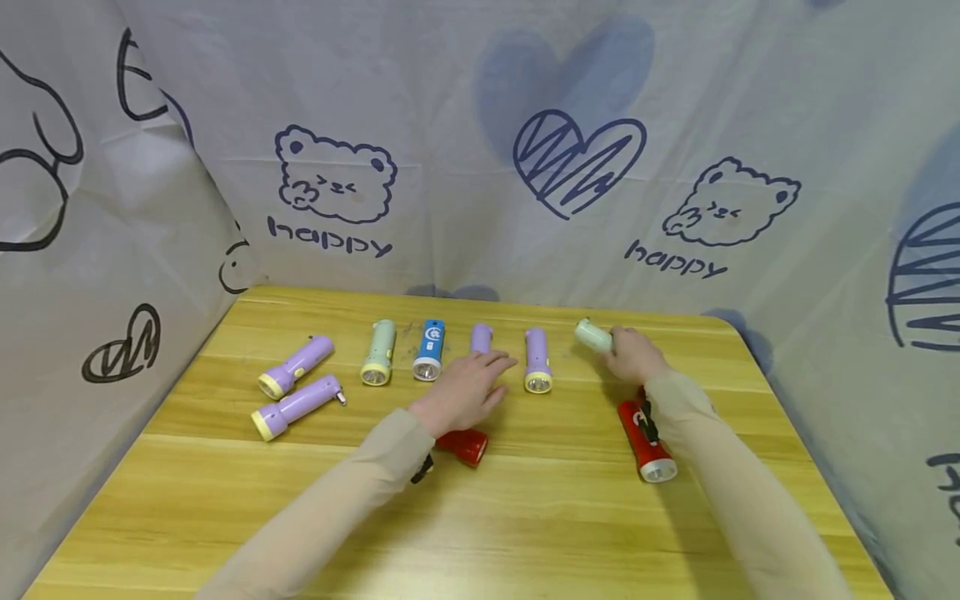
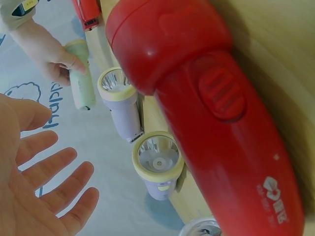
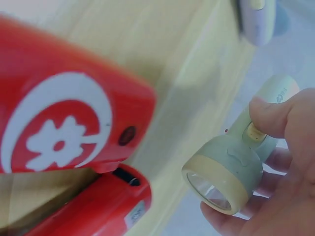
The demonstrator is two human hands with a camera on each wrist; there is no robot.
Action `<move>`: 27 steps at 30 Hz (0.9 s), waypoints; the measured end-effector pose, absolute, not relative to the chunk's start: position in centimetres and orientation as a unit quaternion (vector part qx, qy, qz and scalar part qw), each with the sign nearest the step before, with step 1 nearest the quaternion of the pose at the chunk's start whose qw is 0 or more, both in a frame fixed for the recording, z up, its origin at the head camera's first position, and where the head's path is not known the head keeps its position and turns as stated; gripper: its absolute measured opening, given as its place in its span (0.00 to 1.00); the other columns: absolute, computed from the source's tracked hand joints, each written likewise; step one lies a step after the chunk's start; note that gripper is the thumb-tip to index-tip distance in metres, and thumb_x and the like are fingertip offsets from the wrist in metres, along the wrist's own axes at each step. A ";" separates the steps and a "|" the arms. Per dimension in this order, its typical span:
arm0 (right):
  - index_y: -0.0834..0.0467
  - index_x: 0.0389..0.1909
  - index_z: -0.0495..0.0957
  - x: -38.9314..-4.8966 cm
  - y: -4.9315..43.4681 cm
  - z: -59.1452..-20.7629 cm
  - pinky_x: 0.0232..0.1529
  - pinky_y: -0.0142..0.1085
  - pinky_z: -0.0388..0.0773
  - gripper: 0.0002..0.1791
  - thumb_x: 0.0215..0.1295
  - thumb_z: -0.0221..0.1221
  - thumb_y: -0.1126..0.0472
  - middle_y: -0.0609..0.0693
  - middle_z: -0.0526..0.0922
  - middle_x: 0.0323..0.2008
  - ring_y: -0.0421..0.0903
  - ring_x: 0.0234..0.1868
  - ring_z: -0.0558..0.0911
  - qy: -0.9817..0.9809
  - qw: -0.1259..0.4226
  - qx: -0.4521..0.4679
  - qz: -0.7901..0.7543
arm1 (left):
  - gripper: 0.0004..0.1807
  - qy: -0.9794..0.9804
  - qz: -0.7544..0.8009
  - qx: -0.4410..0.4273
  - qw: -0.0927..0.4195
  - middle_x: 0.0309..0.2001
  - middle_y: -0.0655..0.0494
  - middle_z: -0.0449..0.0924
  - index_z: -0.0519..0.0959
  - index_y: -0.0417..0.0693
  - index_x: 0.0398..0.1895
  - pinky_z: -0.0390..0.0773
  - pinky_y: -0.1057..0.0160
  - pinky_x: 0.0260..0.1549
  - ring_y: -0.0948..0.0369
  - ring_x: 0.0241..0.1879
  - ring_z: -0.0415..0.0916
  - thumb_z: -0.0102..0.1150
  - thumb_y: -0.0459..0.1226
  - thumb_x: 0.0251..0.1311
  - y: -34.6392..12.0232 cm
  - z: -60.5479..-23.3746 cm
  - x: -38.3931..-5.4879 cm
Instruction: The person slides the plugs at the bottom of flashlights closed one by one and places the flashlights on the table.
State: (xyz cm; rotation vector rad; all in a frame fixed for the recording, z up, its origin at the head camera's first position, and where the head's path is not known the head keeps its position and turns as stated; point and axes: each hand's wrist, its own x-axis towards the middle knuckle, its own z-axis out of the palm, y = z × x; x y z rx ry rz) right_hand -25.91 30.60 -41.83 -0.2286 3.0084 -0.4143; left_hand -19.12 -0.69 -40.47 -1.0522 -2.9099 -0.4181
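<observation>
Pale sleeves point(image 1: 360, 479): nearest, reaching from the near side over the wooden worktop point(image 1: 555, 533).
Left grip point(image 1: 461, 396): released, fingers point(image 2: 54, 164) spread; above a red flashlight point(image 1: 470, 448) and partly covering a purple flashlight point(image 1: 481, 337) farther back.
Right grip point(image 1: 636, 354): grasping a pale green flashlight point(image 1: 592, 336) at the far right, thumb point(image 3: 270, 115) at its yellow switch point(image 3: 255, 133).
Near right: a second red flashlight point(image 1: 636, 435) beside the right sleeve, silver head toward the near side; the right wrist view shows two red bodies point(image 3: 64, 118) close together.
Far row, left to right: a matching green flashlight point(image 1: 378, 350), a blue flashlight point(image 1: 430, 350), the part-covered purple one, another purple flashlight point(image 1: 537, 357).
Left: two purple flashlights point(image 1: 302, 362) side by side, yellow rims toward the left.
Behind: pale cloth point(image 1: 450, 208) with bears, hearts and "happy".
</observation>
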 end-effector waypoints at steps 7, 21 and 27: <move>0.73 0.55 0.73 -25.5 30.0 -41.1 0.50 0.57 0.79 0.23 0.72 0.58 0.57 0.69 0.82 0.46 0.60 0.43 0.81 0.982 0.024 -0.091 -0.162 | 0.26 -0.928 -0.179 -0.326 0.021 0.72 0.48 0.71 0.68 0.46 0.72 0.71 0.47 0.70 0.47 0.70 0.71 0.50 0.43 0.76 -1.5 -40.2 -19.1; 0.71 0.57 0.73 -22.2 27.0 -38.6 0.42 0.47 0.79 0.23 0.72 0.59 0.56 0.66 0.83 0.44 0.54 0.38 0.79 0.956 -0.008 -0.132 -0.263 | 0.23 -0.908 -0.240 -0.328 0.105 0.68 0.47 0.75 0.71 0.46 0.69 0.74 0.49 0.67 0.48 0.66 0.75 0.52 0.37 0.74 -2.8 -39.9 -18.9; 0.69 0.61 0.71 -20.3 25.3 -38.4 0.44 0.45 0.78 0.24 0.75 0.56 0.54 0.66 0.83 0.47 0.55 0.42 0.80 0.939 -0.011 -0.138 -0.313 | 0.22 -0.889 -0.270 -0.337 0.149 0.66 0.46 0.76 0.73 0.43 0.67 0.73 0.50 0.68 0.47 0.68 0.73 0.54 0.34 0.72 -3.0 -39.7 -18.7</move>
